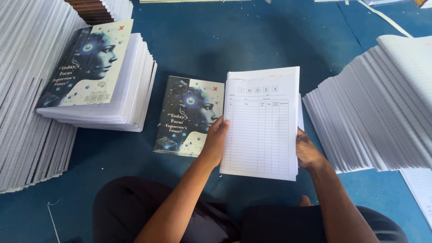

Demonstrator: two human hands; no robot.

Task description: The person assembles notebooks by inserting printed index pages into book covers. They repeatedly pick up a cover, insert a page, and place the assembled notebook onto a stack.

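I hold a white sheaf of ruled pages [261, 126], its top sheet a printed table form, between both hands above the blue floor. My left hand [215, 139] grips its left edge; my right hand [307, 150] grips its right edge. Just left of the sheaf a single printed cover [184, 114], dark with a pale face picture, lies flat on the floor, partly under my left hand.
A stack of bound notebooks with the same cover [96, 76] sits at the left, beside a slanted row of white page blocks [27, 99]. Another fanned row of white page blocks [378, 108] lies at the right. My dark-trousered legs [135, 202] are below.
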